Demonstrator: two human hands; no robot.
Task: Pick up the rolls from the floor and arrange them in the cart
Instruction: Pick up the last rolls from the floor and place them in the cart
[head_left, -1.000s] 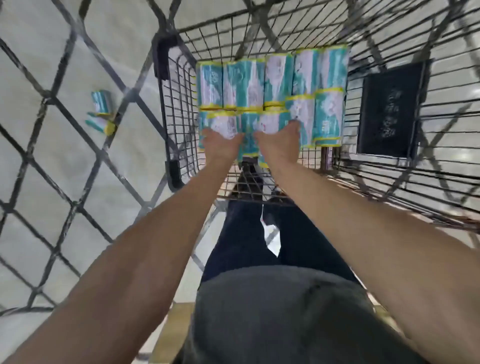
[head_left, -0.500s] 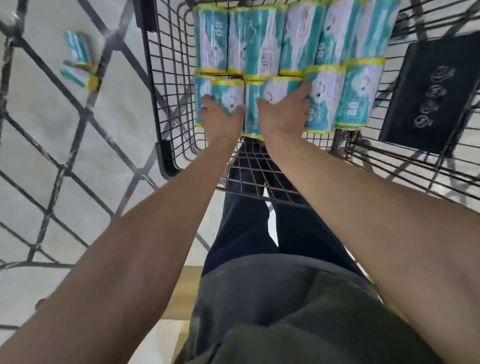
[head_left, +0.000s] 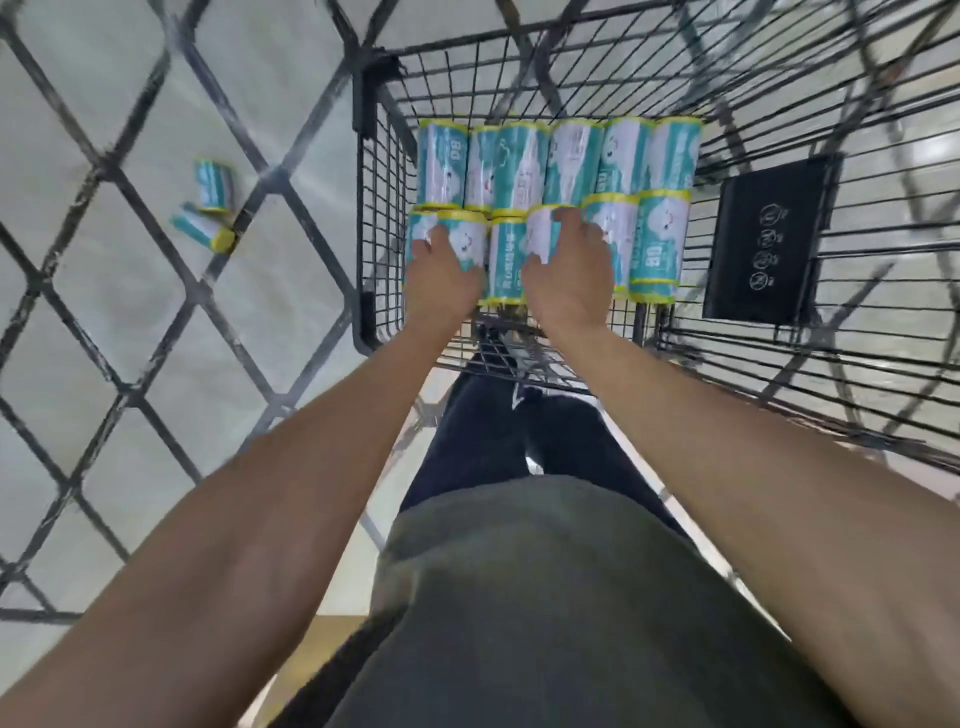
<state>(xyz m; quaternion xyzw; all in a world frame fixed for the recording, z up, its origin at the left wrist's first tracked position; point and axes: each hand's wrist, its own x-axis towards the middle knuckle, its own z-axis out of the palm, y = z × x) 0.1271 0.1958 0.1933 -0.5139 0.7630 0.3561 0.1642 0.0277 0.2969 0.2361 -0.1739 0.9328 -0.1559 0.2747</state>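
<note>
Head view: your left hand (head_left: 445, 270) and right hand (head_left: 571, 265) still grip front-row rolls (head_left: 655, 244) in cart (head_left: 382, 171); view shifted; two floor rolls (head_left: 210, 202) left.

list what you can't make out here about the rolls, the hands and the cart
Head view only:
- Left hand and right hand lie over near-row rolls; grip or press unclear.
- Deeper layers of rolls are hidden by the visible rolls.
- Black placard icons are too small.
- Two floor rolls are blurred behind a fence bar.
- Cart is cut off at the right edge.
</note>
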